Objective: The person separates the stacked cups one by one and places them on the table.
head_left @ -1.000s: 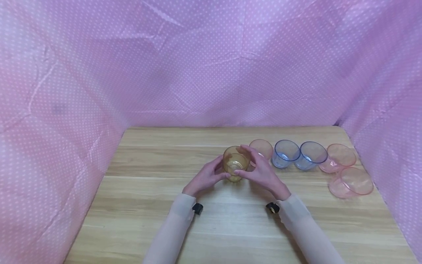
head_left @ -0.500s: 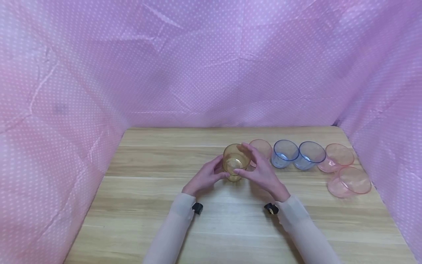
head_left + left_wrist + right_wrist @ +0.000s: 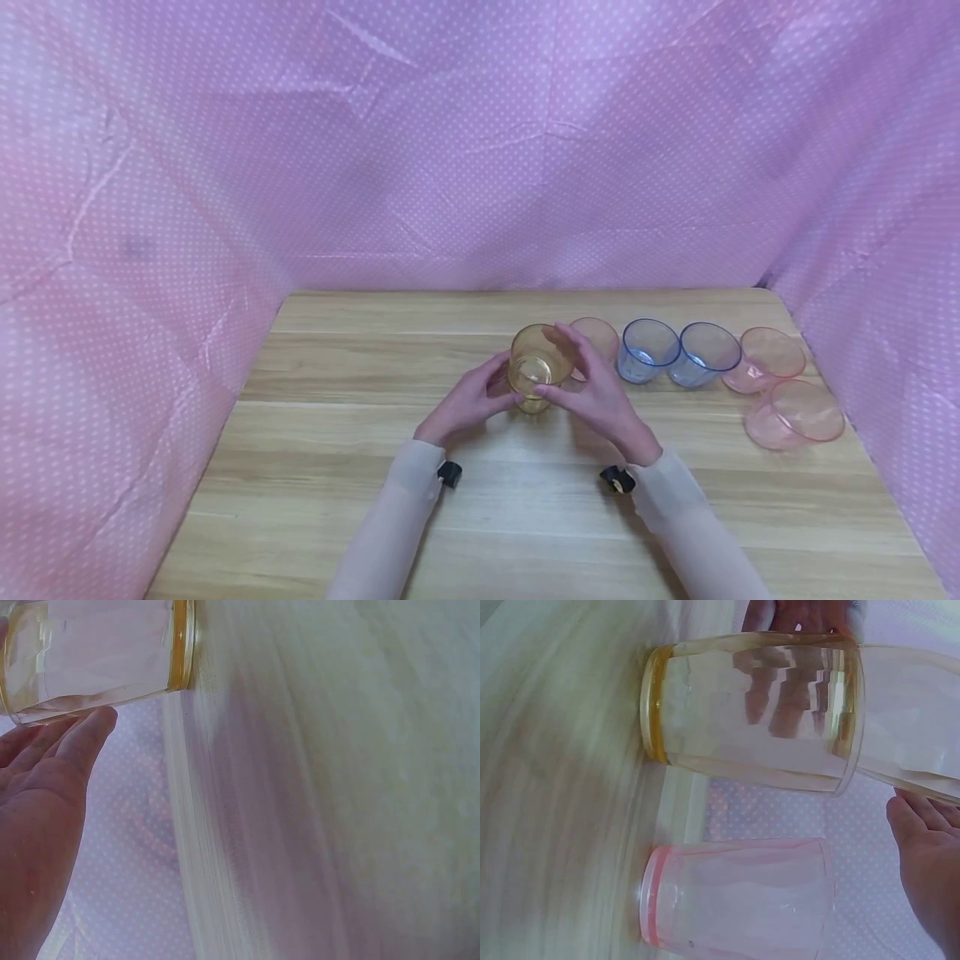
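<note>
Two clear yellow cups stand one above the other in the head view. My left hand [image 3: 468, 404] curls round the lower yellow cup [image 3: 705, 712], which sits upright on the wooden table. With thumb and fingers, my right hand [image 3: 598, 402] grips the upper yellow cup [image 3: 915, 712] near its rim. In the right wrist view, the upper cup's lower end is right at the lower cup's rim, and fingers of the left hand show through the lower cup. A pink cup [image 3: 600, 333] stands close behind the right hand, partly covered by it.
Two blue cups, a left one [image 3: 649, 350] and a right one [image 3: 707, 354], stand in a row to the right. Two more pink cups, one behind [image 3: 768, 354] and one in front [image 3: 798, 417], are near the right edge of the table [image 3: 330, 467]. Pink dotted cloth [image 3: 480, 167] surrounds the table.
The upper yellow cup has risen slightly and shifted a little right with my right hand. My left hand and the lower cup have stayed in place.
</note>
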Demonstrator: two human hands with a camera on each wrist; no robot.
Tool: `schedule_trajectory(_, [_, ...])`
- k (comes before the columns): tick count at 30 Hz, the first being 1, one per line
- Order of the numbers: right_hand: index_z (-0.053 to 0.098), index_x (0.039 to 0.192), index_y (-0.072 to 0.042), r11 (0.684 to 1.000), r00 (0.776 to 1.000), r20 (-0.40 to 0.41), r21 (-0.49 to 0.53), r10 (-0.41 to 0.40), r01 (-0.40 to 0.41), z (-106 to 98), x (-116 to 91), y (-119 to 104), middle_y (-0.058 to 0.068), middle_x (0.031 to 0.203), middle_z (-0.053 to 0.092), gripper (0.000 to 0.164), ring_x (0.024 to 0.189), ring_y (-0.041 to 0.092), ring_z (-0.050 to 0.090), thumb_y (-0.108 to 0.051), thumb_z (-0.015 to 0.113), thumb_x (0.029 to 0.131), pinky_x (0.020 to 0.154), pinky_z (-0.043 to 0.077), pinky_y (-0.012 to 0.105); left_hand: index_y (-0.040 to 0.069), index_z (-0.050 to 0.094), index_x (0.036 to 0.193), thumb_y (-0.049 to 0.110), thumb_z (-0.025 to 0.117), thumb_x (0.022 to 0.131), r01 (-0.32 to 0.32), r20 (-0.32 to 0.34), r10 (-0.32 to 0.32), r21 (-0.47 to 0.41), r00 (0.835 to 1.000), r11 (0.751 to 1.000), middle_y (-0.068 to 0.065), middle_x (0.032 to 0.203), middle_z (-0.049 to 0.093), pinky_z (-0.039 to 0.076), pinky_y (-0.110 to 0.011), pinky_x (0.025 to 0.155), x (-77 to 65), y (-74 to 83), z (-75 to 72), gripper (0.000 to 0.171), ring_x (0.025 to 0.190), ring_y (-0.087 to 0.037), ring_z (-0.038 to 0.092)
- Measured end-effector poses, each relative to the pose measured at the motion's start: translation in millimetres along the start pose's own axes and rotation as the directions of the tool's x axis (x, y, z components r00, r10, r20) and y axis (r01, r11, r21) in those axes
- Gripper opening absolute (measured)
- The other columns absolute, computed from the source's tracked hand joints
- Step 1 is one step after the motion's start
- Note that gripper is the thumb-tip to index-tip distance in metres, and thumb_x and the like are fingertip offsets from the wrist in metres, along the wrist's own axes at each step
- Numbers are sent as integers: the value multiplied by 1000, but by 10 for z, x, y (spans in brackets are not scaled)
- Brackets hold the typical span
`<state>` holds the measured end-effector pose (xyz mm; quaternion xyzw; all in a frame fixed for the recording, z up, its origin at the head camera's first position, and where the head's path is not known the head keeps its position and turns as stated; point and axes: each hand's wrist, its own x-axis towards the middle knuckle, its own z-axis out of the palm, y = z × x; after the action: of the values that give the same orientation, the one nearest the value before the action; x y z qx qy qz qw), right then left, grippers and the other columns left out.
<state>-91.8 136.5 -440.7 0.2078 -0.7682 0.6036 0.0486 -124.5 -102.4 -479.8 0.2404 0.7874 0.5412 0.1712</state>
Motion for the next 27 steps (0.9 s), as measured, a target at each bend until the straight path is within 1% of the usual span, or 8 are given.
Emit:
schedule_trajectory(3, [33, 157, -3, 1000, 1000, -7, 6, -10, 10, -3, -3, -21, 12, 156, 49, 92, 146, 30, 42, 2, 86, 82, 121, 35, 52, 18, 37, 161, 25, 78, 95, -9, -6, 9, 7, 1000, 1000, -7, 157, 50, 39, -34, 120, 1, -4, 2, 77, 142, -19, 48])
schedule_trajectory(5, [33, 158, -3, 1000, 1000, -14, 10, -10, 10, -6, -6, -40, 13, 157, 49, 93, 146, 31, 42, 4, 86, 81, 122, 34, 48, 17, 37, 161, 25, 78, 95, -9, -10, 9, 6, 1000, 1000, -8, 157, 49, 38, -34, 120, 0, -6, 3, 78, 142, -20, 48])
schedule_trajectory(10, [33, 157, -4, 1000, 999, -47, 25, -16, 17, -23, -11, -87, 15, 156, 49, 96, 145, 34, 44, 6, 86, 78, 123, 33, 29, 13, 35, 162, 25, 79, 95, 13, -9, -13, -13, 1000, 1000, -10, 159, 47, 38, -32, 120, 1, 0, 4, 81, 144, -20, 46])
schedule_trajectory(12, [33, 158, -4, 999, 998, -58, 36, -24, 26, -33, -16, -101, 16, 156, 49, 97, 144, 34, 44, 8, 86, 77, 122, 32, 24, 13, 34, 162, 24, 79, 94, 24, -9, -24, -14, 1000, 1000, -10, 159, 46, 38, -32, 120, 0, 4, 4, 82, 144, -20, 46])
schedule_trajectory(16, [34, 157, -4, 997, 995, -76, 49, -57, 61, -66, -43, -113, 20, 155, 49, 97, 144, 29, 45, 12, 85, 76, 121, 32, 22, 13, 34, 162, 24, 79, 94, 29, -10, -29, -4, 1000, 1000, -10, 160, 45, 37, -32, 120, 6, 7, 12, 83, 145, -21, 45])
schedule_trajectory(20, [35, 156, -1, 990, 989, -88, 61, -119, 125, -114, -65, -136, 25, 152, 49, 96, 143, 21, 47, 18, 83, 75, 122, 33, 24, 13, 34, 162, 23, 79, 94, 19, -9, -19, 5, 1000, 1000, -10, 161, 44, 37, -31, 120, 7, 5, 17, 82, 145, -22, 44])
schedule_trajectory(23, [36, 154, 2, 985, 983, -99, 62, -155, 162, -156, -79, -155, 26, 150, 50, 95, 141, 19, 49, 21, 82, 73, 121, 34, 26, 14, 34, 162, 24, 79, 94, 20, -10, -19, 5, 1000, 1000, -9, 161, 44, 38, -31, 120, 5, 7, 17, 82, 145, -22, 44])
schedule_trajectory(27, [38, 155, 0, 986, 982, -113, 47, -153, 160, -205, -121, -174, 24, 150, 52, 96, 141, 17, 49, 21, 83, 72, 121, 35, 25, 15, 34, 162, 27, 79, 94, 26, -11, -26, 5, 1000, 1000, -9, 161, 43, 39, -33, 119, -4, 16, 15, 82, 145, -25, 45])
